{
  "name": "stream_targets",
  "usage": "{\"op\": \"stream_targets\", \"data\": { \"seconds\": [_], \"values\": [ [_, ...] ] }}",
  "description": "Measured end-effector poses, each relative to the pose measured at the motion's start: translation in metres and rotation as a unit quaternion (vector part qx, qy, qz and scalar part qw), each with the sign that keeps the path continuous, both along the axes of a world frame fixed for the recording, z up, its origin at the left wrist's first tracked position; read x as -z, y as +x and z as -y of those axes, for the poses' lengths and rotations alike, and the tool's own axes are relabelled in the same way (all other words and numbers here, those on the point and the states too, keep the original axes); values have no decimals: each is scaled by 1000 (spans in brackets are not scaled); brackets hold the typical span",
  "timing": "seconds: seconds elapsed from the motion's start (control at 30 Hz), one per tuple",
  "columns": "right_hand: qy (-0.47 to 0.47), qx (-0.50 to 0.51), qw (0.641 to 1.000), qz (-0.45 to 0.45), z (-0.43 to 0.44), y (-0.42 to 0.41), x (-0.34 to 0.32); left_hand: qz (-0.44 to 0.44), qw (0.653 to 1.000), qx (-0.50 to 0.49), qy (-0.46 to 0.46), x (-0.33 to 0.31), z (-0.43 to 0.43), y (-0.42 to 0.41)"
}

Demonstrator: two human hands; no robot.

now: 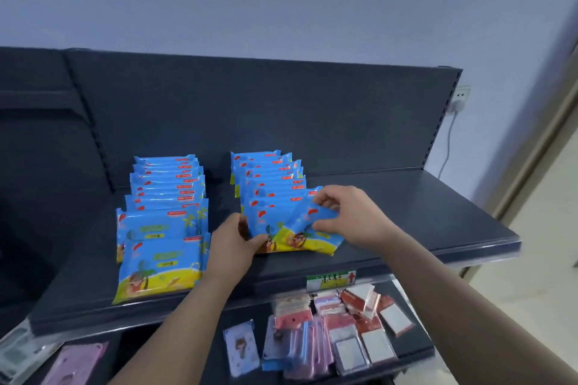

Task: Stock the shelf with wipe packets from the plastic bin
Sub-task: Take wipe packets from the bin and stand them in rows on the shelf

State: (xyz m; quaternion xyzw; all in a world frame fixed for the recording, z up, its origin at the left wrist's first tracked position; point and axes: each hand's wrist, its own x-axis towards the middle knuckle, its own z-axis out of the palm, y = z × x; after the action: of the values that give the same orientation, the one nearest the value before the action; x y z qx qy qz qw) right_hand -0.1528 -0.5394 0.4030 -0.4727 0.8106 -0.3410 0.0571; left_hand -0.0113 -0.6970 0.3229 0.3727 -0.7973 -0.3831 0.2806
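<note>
A blue and yellow wipe packet (308,230) sits tilted at the front of the right-hand row of packets (269,184) on the dark shelf (422,216), pinched at its upper right edge between the thumb and fingers of the right hand (347,216). The left hand (233,242) curls its fingers around the lower left corner of that row's front packets, thumb on their face. A second row (165,206) stands just to the left, and small carded goods (328,328) fill the shelf below.
</note>
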Motion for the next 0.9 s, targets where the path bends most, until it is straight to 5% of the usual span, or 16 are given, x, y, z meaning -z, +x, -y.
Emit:
{"op": "stream_targets", "data": {
  "seconds": [0.3, 0.9],
  "values": [
    [153, -79, 966, -193, 47, 4, 9, -52, 998, -30, -10, -2, -9, 27],
    [-17, 44, 990, -131, -6, 19, 47, -40, 992, 43, -111, 4, -33, 45]
  ]
}}
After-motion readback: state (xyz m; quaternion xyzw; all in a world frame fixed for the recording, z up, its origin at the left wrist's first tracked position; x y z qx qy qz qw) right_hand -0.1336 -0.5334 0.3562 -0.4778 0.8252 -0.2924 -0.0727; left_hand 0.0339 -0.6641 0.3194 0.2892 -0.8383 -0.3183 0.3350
